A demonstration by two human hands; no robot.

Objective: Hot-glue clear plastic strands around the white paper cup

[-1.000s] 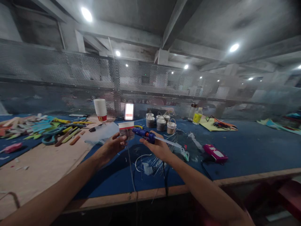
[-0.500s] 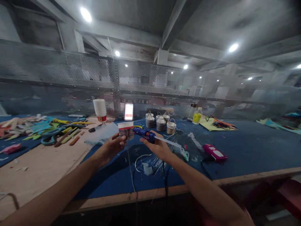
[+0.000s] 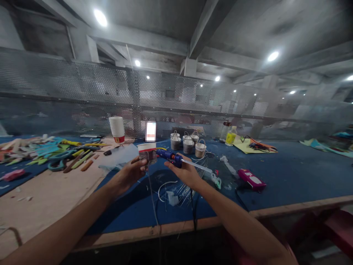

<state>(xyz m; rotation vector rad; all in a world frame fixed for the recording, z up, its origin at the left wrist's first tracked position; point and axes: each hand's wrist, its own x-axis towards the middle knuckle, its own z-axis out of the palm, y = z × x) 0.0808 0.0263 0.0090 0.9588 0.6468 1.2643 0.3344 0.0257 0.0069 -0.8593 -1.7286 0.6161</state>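
My left hand [image 3: 135, 168] grips a paper cup [image 3: 147, 152] with a white rim and red band, its lower part wrapped in grey-brown cord. A loose strand of cord [image 3: 151, 195] hangs from the cup over the table's front edge. In my right hand [image 3: 187, 171] is a blue glue gun [image 3: 172, 158], its tip beside the cup's right side and a clear glue stick [image 3: 197, 165] poking out of its back. Whether the tip touches the cup, I cannot tell. Behind the gun stand several small cord-wrapped cups with handles [image 3: 188, 144].
A stack of white cups [image 3: 117, 129] stands at back left, near scissors [image 3: 59, 162] and coloured scraps. A yellow bottle [image 3: 231, 136] stands at the back; a magenta box [image 3: 251, 179] lies right. Cut strands [image 3: 187, 191] and a black cable [image 3: 193, 209] are in front.
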